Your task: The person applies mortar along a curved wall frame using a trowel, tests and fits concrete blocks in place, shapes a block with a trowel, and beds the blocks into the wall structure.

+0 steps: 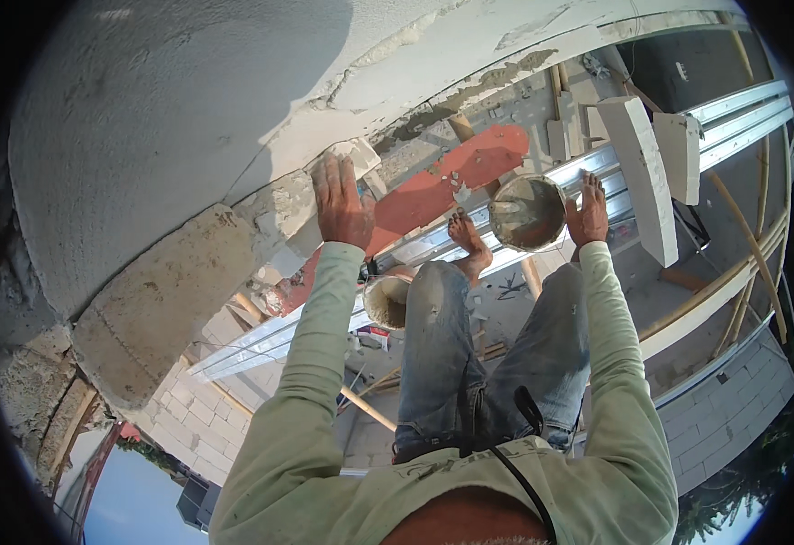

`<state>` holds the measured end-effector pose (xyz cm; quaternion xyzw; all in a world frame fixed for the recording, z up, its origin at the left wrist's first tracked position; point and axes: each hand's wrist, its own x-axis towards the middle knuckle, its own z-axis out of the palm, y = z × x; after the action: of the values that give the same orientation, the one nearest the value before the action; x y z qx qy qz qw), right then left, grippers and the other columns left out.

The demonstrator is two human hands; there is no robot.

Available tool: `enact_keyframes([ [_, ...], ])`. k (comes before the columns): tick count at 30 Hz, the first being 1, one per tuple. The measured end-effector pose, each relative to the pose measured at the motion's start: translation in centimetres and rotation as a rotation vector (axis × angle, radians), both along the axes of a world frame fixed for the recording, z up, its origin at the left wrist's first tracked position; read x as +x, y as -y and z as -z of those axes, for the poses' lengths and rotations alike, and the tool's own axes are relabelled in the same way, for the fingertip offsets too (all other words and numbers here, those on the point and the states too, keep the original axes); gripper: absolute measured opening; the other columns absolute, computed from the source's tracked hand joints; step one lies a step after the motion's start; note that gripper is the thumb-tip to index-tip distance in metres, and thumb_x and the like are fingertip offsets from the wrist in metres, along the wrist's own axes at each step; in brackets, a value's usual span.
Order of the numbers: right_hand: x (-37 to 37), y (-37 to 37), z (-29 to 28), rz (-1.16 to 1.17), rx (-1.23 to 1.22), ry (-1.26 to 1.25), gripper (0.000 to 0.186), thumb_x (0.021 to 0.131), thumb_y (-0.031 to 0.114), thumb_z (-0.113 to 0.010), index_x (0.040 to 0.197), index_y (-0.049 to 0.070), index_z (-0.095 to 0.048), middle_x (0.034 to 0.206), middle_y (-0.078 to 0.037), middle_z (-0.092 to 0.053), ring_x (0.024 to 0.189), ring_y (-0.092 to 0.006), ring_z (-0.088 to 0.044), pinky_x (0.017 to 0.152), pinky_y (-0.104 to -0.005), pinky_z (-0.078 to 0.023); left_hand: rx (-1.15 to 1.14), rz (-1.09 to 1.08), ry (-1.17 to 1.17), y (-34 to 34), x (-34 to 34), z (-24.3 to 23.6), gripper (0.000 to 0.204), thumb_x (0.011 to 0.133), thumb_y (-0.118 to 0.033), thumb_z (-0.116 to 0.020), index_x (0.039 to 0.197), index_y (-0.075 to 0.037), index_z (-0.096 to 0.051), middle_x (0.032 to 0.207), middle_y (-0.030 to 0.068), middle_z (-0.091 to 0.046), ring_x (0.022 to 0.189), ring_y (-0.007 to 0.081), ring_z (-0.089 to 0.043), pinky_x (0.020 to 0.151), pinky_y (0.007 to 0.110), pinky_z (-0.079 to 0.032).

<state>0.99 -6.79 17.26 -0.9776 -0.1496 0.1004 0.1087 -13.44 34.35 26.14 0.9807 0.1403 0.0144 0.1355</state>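
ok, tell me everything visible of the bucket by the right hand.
The bucket is open and round-mouthed, its inside blotchy grey, as if mortar-coated. It looks upright, on or just above the silvery metal channels, between a bare foot and the right hand. Wall material and hand contact can't be told.

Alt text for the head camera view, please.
A person's bare left hand is spread at the rough edge of a pale wall, the right hand beside a mortar-smeared bucket. A bare foot rests on silvery metal planks.
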Motion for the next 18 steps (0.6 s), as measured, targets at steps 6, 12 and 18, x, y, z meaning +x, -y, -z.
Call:
enact_keyframes([
  [6, -1.0, 2.9, -0.3, 0.369, 0.077, -0.276, 0.046, 0.080, 0.025, -0.065, 0.118, 0.001, -0.056, 0.106, -0.023, -0.059, 0.100, -0.0400, -0.059, 0.088, -0.0459, -0.047, 0.087, -0.054, -0.197, 0.0, 0.5, 0.7, 0.073, 0.077, -0.010, -0.064, 0.142, 0.003, -0.034, 0.146, 0.0271, -0.031, 0.137, 0.0433, -0.027, 0.115, 0.046, -0.023],
  [12, -2.6, 4.5, 4.2, 0.450, 0.024, -0.490, 0.040, 0.082, 0.029, -0.064, 0.110, 0.001, -0.059, 0.097, -0.025, -0.065, 0.093, -0.0402, -0.063, 0.083, -0.0457, -0.048, 0.179, -0.021, -0.288, -0.6, 1.0, 0.7, 0.065, 0.080, -0.006, -0.059, 0.141, 0.001, -0.037, 0.147, 0.0259, -0.031, 0.137, 0.0404, -0.030, 0.115, 0.044, -0.025],
  [18, -8.2, 2.9, 15.2, 0.625, 0.111, -0.778, 0.047, 0.083, 0.037, -0.062, 0.108, -0.003, -0.062, 0.108, -0.024, -0.066, 0.106, -0.0355, -0.063, 0.092, -0.0401, -0.048, 0.081, -0.023, -0.224, -0.2, 1.1, 0.6, 0.064, 0.083, 0.000, -0.053, 0.143, 0.006, -0.029, 0.142, 0.0300, -0.038, 0.134, 0.0410, -0.037, 0.112, 0.043, -0.030],
])
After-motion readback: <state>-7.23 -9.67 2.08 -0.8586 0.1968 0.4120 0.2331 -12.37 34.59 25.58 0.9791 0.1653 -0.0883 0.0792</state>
